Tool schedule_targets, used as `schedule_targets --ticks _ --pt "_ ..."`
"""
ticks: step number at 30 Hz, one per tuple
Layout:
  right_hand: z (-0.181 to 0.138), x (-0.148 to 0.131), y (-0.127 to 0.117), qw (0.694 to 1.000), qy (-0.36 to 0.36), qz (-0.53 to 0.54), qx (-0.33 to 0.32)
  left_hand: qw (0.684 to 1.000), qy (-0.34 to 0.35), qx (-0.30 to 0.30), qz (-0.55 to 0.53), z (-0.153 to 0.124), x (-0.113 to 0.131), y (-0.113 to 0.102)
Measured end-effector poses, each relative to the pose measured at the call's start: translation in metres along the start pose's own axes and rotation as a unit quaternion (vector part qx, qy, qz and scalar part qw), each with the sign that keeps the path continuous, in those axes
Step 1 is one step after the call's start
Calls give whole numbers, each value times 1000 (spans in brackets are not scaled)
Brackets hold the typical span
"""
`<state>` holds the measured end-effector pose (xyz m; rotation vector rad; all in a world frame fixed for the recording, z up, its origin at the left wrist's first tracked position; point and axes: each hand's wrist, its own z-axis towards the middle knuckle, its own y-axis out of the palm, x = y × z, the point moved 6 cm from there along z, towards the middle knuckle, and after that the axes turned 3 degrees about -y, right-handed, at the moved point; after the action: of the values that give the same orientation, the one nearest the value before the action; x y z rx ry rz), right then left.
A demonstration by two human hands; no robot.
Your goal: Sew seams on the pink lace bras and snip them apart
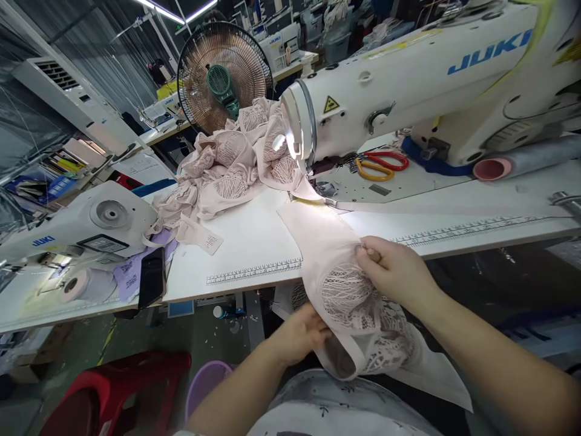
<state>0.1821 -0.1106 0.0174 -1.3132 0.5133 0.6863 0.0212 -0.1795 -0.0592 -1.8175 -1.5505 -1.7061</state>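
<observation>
A pale pink lace bra [347,293] stretches from the needle area of a white sewing machine [345,109] down over the table's front edge toward my lap. My right hand [397,266] pinches its upper right edge between thumb and fingers. Lower down, my left hand [299,336] grips the left edge, its fingers partly hidden behind the fabric. The bra's upper band lies under the lit machine head. A narrow pale strip [454,207] runs from the right toward the needle area. Behind the bra, more pink bras [231,163] lie heaped on the table.
Red-handled and orange-handled scissors [379,165] lie under the machine arm. A fan [222,79] stands behind the heap. At left are a second sewing machine [104,215], a thread cone [88,284] and a phone [152,277]. A red stool [122,387] and a purple bin [206,381] stand below.
</observation>
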Motion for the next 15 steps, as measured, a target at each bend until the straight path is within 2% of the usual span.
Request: schedule_targets --ticks 1,3,4,6,8,10,12,13,14,15 --pt "3 -1 -1 1000 11 22 4 996 8 -30 81 -1 -7 3" --pt "11 -1 1 997 35 71 -2 969 14 -57 238 -2 -22 8" --pt "15 -1 3 994 47 96 -10 954 9 -51 294 -1 -28 8" --pt "22 1 5 988 65 136 -32 943 -18 -24 332 1 -36 4" --pt "21 6 -6 984 68 164 -22 958 -61 21 279 1 -36 -5" --pt "11 15 -32 981 66 178 48 982 -94 88 142 0 -29 -15" --pt "-11 31 -58 978 76 162 110 985 -91 144 -5 -3 -16 -21" --pt "-23 40 -59 986 93 121 62 981 -80 165 -60 -4 -9 -23" --pt "-36 47 -52 990 92 105 -30 976 -70 179 -100 -5 -3 -22" --pt "-50 50 -38 978 65 129 -152 972 -64 190 -127 -5 2 -21"
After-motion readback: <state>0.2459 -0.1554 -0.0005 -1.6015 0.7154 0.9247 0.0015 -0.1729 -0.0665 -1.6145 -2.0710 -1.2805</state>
